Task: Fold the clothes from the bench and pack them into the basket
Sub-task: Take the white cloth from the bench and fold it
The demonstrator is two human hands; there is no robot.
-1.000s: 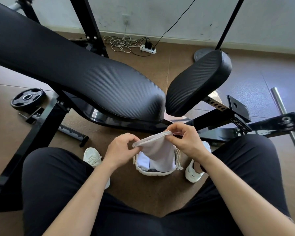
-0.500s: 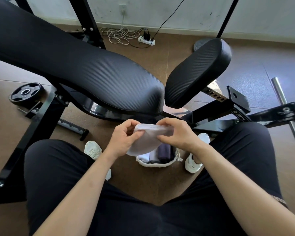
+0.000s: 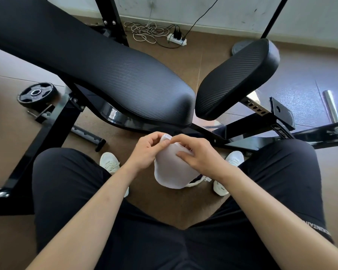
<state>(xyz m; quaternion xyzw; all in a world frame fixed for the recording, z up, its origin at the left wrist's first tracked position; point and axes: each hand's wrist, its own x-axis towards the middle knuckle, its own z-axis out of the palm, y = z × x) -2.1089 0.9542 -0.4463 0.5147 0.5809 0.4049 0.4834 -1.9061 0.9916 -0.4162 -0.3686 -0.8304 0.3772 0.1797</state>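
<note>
A small white garment point(image 3: 171, 172) hangs between my knees, folded over on itself. My left hand point(image 3: 146, 151) pinches its upper left edge. My right hand point(image 3: 198, 154) lies over its top right, fingers pressing the fabric. Under the garment, only a sliver of the white woven basket point(image 3: 195, 183) shows on the floor; what it holds is hidden. The black padded bench point(image 3: 105, 75) stretches across the upper view with no clothes on it.
A second bench pad point(image 3: 236, 78) stands at the right on a black frame point(image 3: 248, 133). My white shoes point(image 3: 108, 163) flank the basket. A weight plate point(image 3: 37, 93) lies at the left, a steel bar point(image 3: 333, 114) at the right, cables and a power strip point(image 3: 177, 38) by the wall.
The garment went from hanging open above the basket to being folded over. My hands have drawn close together on it, and it now covers the basket's contents.
</note>
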